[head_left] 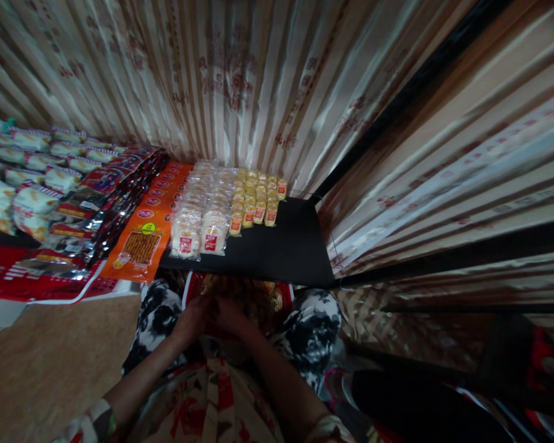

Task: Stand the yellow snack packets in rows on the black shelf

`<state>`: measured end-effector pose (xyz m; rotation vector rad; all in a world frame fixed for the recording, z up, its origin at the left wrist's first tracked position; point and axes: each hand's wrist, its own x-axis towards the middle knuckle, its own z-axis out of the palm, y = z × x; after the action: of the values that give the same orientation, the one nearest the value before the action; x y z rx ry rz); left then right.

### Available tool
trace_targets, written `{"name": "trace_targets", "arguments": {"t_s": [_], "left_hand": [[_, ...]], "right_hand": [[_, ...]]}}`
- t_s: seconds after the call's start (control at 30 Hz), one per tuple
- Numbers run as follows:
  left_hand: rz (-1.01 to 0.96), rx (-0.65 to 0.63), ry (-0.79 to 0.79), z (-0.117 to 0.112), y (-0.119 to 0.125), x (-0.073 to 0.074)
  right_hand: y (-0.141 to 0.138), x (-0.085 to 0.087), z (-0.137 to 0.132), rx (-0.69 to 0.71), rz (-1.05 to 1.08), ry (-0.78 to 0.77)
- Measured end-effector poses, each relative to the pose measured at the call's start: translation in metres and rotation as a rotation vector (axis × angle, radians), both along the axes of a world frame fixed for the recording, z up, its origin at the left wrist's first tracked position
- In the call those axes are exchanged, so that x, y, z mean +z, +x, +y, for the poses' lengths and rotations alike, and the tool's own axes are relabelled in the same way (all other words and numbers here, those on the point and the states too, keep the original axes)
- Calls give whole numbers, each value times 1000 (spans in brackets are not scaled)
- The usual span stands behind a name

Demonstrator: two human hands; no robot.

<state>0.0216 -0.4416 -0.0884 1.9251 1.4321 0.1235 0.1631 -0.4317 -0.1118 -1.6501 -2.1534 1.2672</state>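
Observation:
Close together, my left hand (195,318) and my right hand (229,315) meet over a red box (286,299) with a white rim, between my knees. Fingers on both hands look curled inward. It is too dark to make out what, if anything, they hold. Inside the box lie small packets (274,299) with yellowish, shiny wrappers, partly hidden by my hands. Just beyond, on a black table (286,249), stand rows of small yellow packets (260,211) and two rows of clear bags of pale round snacks (213,232).
An orange snack pack (141,246) overhangs the table's front edge. Left of it are dark red shiny packs (74,237) and white snack bags (34,206). Behind and to the right hang patterned curtains (240,80), crossed by black frame bars (397,117).

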Motion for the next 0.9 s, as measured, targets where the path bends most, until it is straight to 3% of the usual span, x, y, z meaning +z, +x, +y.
{"name": "trace_targets", "arguments": {"t_s": [0.27,0.4,0.57,0.77,0.9], "left_hand": [[51,16,67,3,5,25],[-58,62,-47,8,10,36],[-222,171,-54,11,25,57],[-316,261,-5,24,50,83],[-357,259,40,37,67,92]], "right_hand": [[34,57,14,-57,190,8],[51,76,17,-156,274,53],[67,98,19,-294,474,74],[74,106,18,-487,702,95],[76,102,16,-521,706,141]]}}
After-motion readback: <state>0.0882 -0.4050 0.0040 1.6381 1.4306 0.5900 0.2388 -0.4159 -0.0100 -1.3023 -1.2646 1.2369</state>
